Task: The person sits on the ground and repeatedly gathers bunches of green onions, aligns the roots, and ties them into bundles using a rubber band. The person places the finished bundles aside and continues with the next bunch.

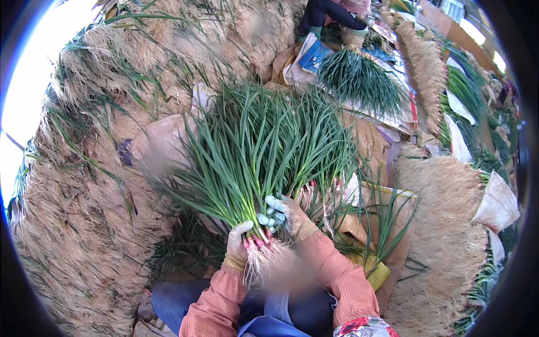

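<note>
My left hand, in a pale glove, grips a bunch of green leafy plants just above their pink bulbs, and whitish roots hang below towards my lap. From the right side my right hand, gloved too, curls its fingers against the lower stems of the same bunch; whether it grips any of them is hard to tell. Beyond and to the right lies a thick pile of similar plants with pinkish bulbs and roots towards me.
Heaps of dry, straw-coloured root fibres with green leaves rise at the left; another root-covered stack stands at the right. A co-worker sits at the top by a bundle of greens. A yellow object lies near my right forearm.
</note>
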Action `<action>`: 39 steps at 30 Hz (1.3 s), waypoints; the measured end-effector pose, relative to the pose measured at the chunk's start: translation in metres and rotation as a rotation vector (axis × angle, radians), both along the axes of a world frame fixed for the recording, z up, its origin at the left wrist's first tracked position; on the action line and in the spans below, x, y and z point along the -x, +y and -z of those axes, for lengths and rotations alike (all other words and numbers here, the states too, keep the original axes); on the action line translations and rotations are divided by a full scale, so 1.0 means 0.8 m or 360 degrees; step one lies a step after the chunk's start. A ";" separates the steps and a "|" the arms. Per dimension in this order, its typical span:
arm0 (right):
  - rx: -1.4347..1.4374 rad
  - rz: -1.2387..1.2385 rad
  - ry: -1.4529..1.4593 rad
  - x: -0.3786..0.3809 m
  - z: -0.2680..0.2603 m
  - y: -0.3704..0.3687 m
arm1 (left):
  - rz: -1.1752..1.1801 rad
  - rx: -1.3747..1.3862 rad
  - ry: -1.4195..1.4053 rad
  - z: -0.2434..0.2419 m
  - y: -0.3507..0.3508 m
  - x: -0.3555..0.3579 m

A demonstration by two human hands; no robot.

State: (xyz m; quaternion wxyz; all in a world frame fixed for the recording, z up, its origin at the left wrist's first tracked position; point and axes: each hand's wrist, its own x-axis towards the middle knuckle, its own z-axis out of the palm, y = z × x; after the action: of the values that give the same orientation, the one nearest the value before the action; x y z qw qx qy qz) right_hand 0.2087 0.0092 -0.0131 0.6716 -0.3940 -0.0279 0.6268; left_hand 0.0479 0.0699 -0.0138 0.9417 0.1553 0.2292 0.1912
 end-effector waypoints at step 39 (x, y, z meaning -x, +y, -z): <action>0.0380 -0.0453 -0.1083 -0.035 0.038 -0.009 | -0.0223 -0.0200 -0.0282 -0.043 0.003 0.069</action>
State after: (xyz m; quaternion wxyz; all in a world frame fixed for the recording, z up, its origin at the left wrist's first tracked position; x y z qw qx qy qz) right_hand 0.2363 0.0024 -0.0435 0.4796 -0.6470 -0.2304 0.5462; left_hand -0.0073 0.0722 0.0208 0.9310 0.1800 0.1431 0.2835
